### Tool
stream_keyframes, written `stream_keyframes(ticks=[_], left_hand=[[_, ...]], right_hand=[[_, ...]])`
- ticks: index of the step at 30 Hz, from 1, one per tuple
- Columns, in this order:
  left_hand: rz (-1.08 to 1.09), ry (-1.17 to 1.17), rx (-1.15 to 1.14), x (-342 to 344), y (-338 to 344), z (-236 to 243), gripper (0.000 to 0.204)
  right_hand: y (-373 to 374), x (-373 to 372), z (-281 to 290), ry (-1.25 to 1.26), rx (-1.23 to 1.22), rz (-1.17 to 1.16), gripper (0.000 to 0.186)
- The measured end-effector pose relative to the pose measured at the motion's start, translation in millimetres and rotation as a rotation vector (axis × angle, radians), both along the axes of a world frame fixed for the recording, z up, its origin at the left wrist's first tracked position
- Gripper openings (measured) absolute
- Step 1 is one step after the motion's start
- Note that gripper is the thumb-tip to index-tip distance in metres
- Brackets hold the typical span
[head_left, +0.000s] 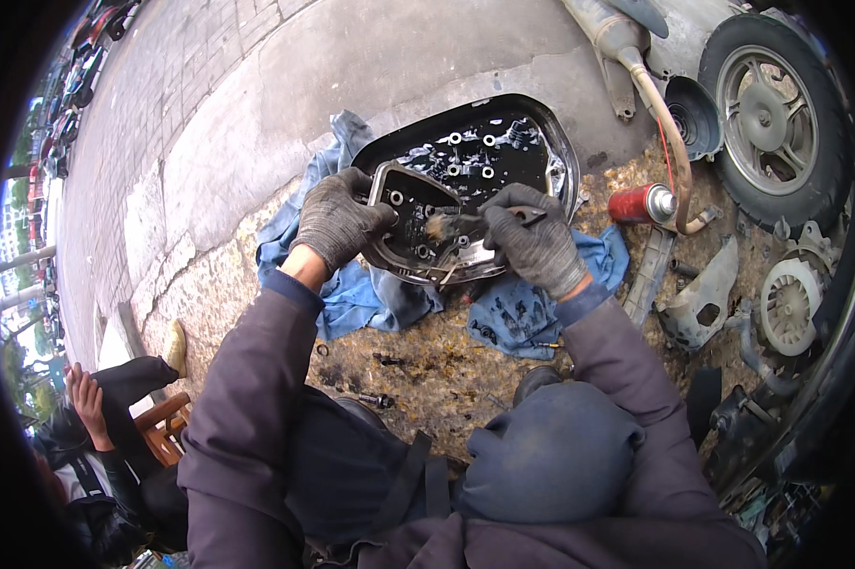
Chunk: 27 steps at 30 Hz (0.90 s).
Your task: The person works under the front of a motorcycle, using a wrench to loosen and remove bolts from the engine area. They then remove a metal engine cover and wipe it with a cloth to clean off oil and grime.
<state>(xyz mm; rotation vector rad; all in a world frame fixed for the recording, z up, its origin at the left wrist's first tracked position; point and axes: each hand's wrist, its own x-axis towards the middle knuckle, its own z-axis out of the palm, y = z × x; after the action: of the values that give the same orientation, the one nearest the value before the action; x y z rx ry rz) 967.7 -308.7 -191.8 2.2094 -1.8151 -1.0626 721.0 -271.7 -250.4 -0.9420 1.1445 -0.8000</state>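
My left hand (pixel 338 224), in a grey knit glove, is closed on the left rim of a metal engine casing (pixel 410 174). The casing is tilted over the near left part of a black tray (pixel 458 113) with dark, shiny liquid in it. In a matching glove, my right hand (pixel 538 239) grips a small brush (pixel 437 228). Its bristles are inside the casing, among the round bolt posts. Most of the brush's handle is hidden by my fingers. Blue rags (pixel 369 305) lie around and partly under the tray.
On the right stand a red spray can (pixel 634 205), a bent exhaust pipe (pixel 663 97) and a spoked wheel (pixel 764 119). A fan-like rotor (pixel 790 302) and a metal cover (pixel 702 302) lie nearer. At lower left, another person's hand (pixel 88 403) shows beside a wooden seat (pixel 165 422).
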Motion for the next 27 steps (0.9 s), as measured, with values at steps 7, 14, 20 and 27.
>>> stream_keyframes(ticks=[7, 14, 20, 27], left_hand=[[0.029, 0.006, -0.045, 6, -1, -7, 0.047], [0.127, 0.161, 0.009, 18, 0, -19, 0.044], [0.19, 0.294, 0.033, 25, -4, -16, 0.04], [0.139, 0.231, 0.002, 23, -4, -14, 0.041]], right_hand=[[2, 10, -5, 0.216, -0.383, 0.056, 0.009], [-7, -25, -17, 0.158, -0.066, -0.16, 0.016], [-10, -31, -46, 0.624, -0.437, 0.076, 0.012], [-15, 5, 5, 0.182, -0.397, 0.082, 0.005]])
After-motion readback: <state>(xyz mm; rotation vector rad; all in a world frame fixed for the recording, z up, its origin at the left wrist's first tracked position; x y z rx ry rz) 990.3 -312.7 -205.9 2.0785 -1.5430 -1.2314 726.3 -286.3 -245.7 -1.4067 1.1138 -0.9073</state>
